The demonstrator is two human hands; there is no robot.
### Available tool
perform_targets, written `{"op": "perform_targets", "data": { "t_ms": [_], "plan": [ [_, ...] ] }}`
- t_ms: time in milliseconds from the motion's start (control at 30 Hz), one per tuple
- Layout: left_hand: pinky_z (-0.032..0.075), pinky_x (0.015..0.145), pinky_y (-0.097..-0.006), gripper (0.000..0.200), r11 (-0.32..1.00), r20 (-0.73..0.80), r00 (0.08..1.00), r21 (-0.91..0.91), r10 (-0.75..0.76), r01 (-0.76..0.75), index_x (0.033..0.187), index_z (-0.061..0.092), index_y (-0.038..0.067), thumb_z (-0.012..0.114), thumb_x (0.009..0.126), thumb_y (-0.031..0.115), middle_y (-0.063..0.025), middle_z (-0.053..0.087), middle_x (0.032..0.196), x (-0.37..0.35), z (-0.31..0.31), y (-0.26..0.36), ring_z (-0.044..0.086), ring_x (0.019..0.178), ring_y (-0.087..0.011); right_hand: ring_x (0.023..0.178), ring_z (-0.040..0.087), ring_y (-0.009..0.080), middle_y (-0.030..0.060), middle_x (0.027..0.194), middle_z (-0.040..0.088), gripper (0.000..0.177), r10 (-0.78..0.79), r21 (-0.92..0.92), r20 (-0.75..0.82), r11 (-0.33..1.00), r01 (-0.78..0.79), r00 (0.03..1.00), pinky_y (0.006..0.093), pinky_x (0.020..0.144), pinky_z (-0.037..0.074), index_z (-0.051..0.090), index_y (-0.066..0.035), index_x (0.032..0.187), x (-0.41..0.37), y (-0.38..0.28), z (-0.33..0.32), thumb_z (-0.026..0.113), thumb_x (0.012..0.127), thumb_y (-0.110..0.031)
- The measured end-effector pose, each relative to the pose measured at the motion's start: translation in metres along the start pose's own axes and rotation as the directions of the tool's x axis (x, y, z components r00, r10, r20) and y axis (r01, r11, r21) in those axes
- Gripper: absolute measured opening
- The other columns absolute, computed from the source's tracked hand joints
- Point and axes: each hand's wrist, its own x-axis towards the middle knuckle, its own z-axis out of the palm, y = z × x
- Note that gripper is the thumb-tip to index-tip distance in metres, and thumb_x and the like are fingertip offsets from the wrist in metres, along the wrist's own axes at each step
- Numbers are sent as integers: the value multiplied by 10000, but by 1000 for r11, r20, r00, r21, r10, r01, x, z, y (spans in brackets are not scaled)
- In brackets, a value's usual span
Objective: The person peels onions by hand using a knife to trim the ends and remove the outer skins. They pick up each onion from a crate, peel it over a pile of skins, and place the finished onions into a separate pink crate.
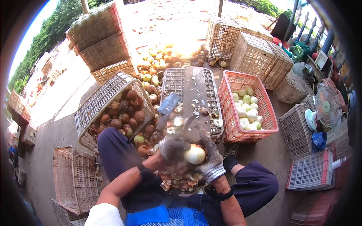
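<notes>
My right hand, in a dark-palmed knit glove, is closed around the right side of a partly peeled onion. Its pale white flesh faces up, with brown skin left on the right. My left hand, also gloved, is at the onion's left side, its fingers smeared by motion. Just beyond the hands, a wooden board lies over an upturned crate. A wide-bladed cleaver rests on its left, handle toward me. Onion skins are heaped below my hands.
A tilted crate of brown onions opens at my left. To the right stands a red crate of peeled onions. Loose onions lie behind the board. Stacked crates and a fan stand around.
</notes>
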Motion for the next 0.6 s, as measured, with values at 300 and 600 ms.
{"op": "perform_targets", "data": {
  "t_ms": [300, 600],
  "plan": [
    [491, 593, -254, 362, 990, -25, 999, -135, 36, -40, 991, 648, -32, 740, 658, 73, -69, 654, 822, -2, 12, 17, 600, 689, -130, 997, 617, 164, 61, 1170, 628, 798, 387, 517, 88, 770, -374, 918, 306, 883, 521, 519, -28, 1311, -6, 40, 21, 828, 581, 63],
    [495, 539, -328, 161, 954, -41, 981, 245, 191, -175, 928, 652, -25, 669, 797, 67, -96, 665, 831, 88, -18, -109, 644, 668, -205, 851, 612, 141, 50, 1025, 644, 816, 529, 369, -92, 805, -465, 843, 293, 761, 539, 581, -55, 1188, 45, 101, 34, 928, 455, -151]
  ]
}}
